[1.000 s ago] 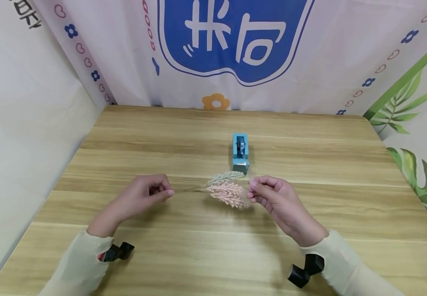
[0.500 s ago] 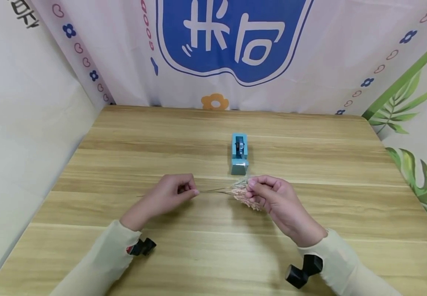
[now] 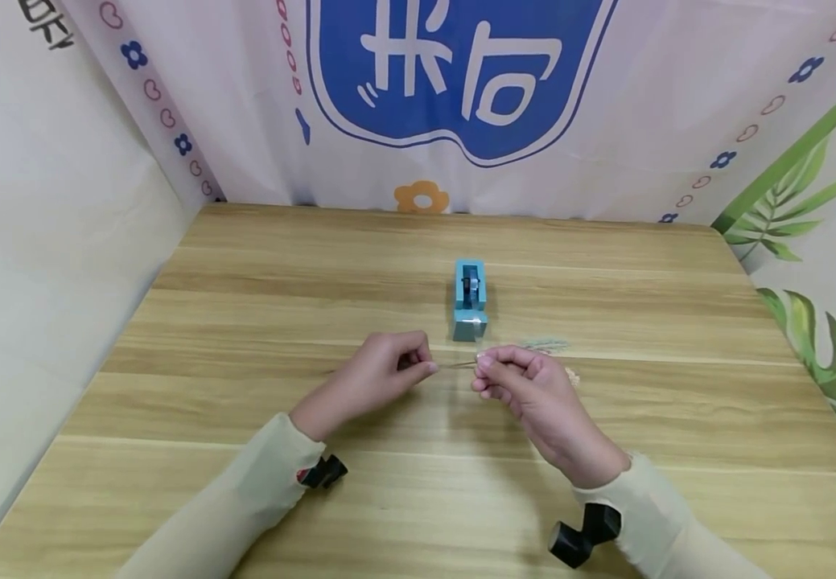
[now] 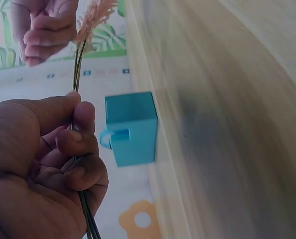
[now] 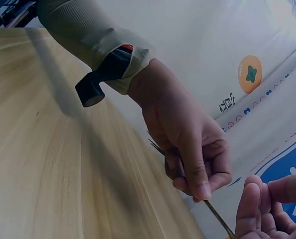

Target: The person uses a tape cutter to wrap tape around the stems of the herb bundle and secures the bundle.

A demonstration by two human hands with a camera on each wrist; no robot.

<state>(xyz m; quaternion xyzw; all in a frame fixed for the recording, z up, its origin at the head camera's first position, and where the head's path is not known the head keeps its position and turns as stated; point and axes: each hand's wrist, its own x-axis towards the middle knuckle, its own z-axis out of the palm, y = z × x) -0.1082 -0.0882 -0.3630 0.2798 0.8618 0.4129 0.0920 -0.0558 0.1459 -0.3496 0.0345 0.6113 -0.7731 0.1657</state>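
My left hand (image 3: 381,370) pinches the thin stems (image 3: 455,366) of a dried-flower bunch between thumb and fingers. In the left wrist view the dark stems (image 4: 77,69) run through the curled fingers, with a fluffy pink head (image 4: 95,20) at the top. Beyond my right hand (image 3: 537,398), a pale green spray (image 3: 546,345) and a bit of pink show, the rest hidden behind it. That hand's thumb and finger pinch a clear strip (image 3: 479,344), seemingly tape, right where the stems pass. The right wrist view shows the stem ends (image 5: 155,145) poking out behind my left hand.
A blue tape dispenser (image 3: 470,301) stands on the wooden table (image 3: 280,265) just beyond my hands. A printed cloth (image 3: 258,104) hangs along the table's back edge. Black cameras (image 3: 584,535) are strapped to both wrists.
My left hand has moved right, carrying the bunch, so the flower heads have passed behind my right hand and the stems now reach its fingertips. The right hand has shifted only slightly left.
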